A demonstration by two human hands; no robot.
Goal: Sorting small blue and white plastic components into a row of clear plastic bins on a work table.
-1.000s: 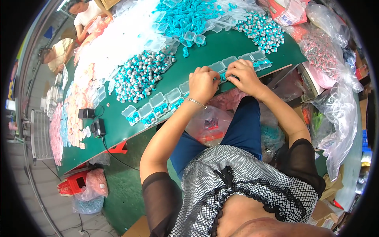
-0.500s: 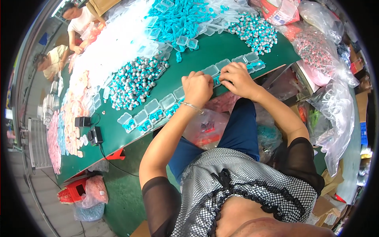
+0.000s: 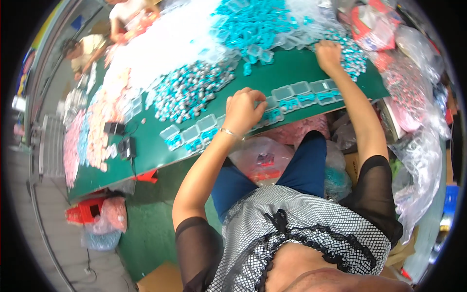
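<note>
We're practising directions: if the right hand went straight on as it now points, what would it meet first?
Probably the pile of grey and teal pieces; the right hand overlaps it in view, though contact is unclear.

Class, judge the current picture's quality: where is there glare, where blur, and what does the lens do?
Head view: glare washes out the white heap, hiding its detail; head view: the turquoise-and-grey pieces to the left of the left hand smear together, perhaps from motion; head view: the fisheye lens leaves the corners black outside a curved border.
</note>
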